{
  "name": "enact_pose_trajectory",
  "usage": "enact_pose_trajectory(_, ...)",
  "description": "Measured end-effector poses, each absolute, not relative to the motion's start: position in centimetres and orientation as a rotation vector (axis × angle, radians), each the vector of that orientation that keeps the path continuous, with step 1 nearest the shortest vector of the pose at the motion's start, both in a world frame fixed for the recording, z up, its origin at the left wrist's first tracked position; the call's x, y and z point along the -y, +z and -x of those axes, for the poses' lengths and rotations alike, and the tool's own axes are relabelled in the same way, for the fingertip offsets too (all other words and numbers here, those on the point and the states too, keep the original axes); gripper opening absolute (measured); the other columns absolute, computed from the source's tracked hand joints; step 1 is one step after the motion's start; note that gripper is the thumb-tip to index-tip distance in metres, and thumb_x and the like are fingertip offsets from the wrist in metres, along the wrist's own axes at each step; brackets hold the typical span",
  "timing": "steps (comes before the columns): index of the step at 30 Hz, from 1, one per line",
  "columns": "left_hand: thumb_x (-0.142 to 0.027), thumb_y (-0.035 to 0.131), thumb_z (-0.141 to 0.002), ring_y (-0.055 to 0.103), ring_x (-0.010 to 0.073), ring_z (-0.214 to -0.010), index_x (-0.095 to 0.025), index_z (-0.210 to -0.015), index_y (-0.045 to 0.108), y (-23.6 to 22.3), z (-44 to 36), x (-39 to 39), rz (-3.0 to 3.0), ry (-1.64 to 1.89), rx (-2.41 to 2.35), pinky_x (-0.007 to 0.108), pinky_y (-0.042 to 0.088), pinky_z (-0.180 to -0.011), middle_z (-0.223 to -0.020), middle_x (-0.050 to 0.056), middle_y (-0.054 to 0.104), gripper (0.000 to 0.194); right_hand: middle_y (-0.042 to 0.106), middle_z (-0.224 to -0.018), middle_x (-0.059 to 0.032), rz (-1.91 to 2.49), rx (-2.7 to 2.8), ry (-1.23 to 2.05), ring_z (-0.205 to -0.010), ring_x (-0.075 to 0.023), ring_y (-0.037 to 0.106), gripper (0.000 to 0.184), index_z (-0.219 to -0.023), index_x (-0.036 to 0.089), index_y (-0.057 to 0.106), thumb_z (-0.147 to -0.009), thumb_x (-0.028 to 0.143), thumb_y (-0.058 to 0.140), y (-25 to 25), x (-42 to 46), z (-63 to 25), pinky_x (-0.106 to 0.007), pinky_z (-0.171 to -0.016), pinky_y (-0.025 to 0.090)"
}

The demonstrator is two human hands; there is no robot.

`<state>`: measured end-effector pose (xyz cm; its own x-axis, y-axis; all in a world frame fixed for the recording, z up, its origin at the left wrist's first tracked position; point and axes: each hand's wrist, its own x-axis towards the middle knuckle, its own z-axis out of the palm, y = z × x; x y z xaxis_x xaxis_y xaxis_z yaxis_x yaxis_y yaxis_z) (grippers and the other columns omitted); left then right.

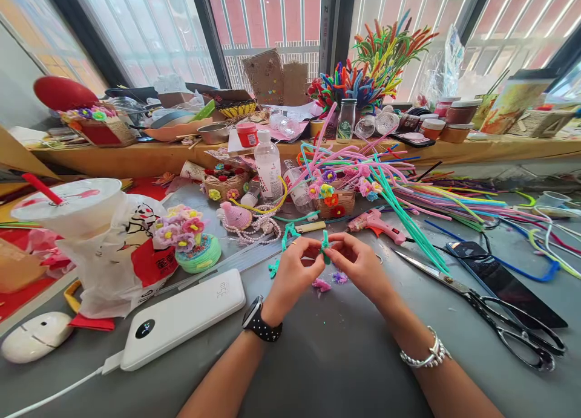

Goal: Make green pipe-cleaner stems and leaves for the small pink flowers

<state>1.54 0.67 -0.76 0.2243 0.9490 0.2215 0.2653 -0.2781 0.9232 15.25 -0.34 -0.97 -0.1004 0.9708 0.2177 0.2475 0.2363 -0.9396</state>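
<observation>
Between my two hands, above the middle of the grey table, is a green pipe cleaner (325, 242) with a bent or twisted upper end. My left hand (295, 267) pinches it from the left side, thumb and fingers together. From the right, my right hand (358, 261) pinches the same piece at the fingertips. Another bent green pipe cleaner piece (273, 268) lies just behind my left hand. Small pink (321, 285) and purple fuzzy pieces (339, 277) lie on the table below my fingers.
Large scissors (472, 294) and a phone (508, 282) lie at right, near a pink glue gun (376, 224) and a heap of pipe cleaners (408, 224). A white power bank (184, 318), a lidded cup (68, 206) and a pipe-cleaner flower pot (198, 254) stand left.
</observation>
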Motion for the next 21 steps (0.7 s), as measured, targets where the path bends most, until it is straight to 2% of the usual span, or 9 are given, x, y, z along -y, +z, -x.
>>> enact_pose_trajectory(6,-0.024,0.056,-0.069,0.055,0.0144,-0.075,-0.015,-0.088,0.052,-0.84,-1.54,-0.79,-1.501,1.02,-0.976,0.026,0.047,-0.064,-0.085,0.005,0.055,0.022,0.049,-0.055,0.0054,1.085,1.342,1.134,-0.046,-0.0091,0.047,0.013,-0.079,0.02,0.044,-0.073,0.029,0.052,-0.83,0.44,-15.01,-0.02,-0.043,0.037)
enact_pose_trajectory(10,-0.024,0.058,-0.068,0.056,0.0142,-0.072,-0.014,-0.084,0.054,-0.49,-1.46,-0.87,-1.399,1.05,-0.959,0.027,0.046,-0.068,-0.078,0.003,0.058,0.019,0.054,-0.055,0.0036,1.116,1.288,1.185,-0.049,-0.0109,0.052,0.016,-0.077,0.019,0.043,-0.072,0.031,0.053,-0.63,0.46,-15.09,-0.022,-0.046,0.042)
enact_pose_trajectory(15,-0.025,0.058,-0.068,0.058,0.0143,-0.068,-0.013,-0.081,0.057,-0.2,-1.29,-0.89,-1.379,1.093,-1.029,0.027,0.047,-0.067,-0.076,0.004,0.06,0.019,0.056,-0.077,-0.003,1.2,1.545,0.726,-0.068,-0.0142,0.055,0.009,-0.077,0.018,0.053,-0.073,0.026,0.052,-0.65,0.57,-15.12,-0.024,-0.058,0.045)
enact_pose_trajectory(21,-0.027,0.06,-0.067,0.058,0.013,-0.062,-0.014,-0.078,0.054,-0.27,-1.32,-0.82,-1.397,1.165,-1.071,0.026,0.048,-0.061,-0.07,0.001,0.058,0.018,0.058,-0.075,-0.0031,1.235,1.759,0.385,-0.071,-0.0156,0.053,0.01,-0.078,0.018,0.058,-0.076,0.02,0.049,-0.61,0.71,-14.94,-0.026,-0.064,0.043)
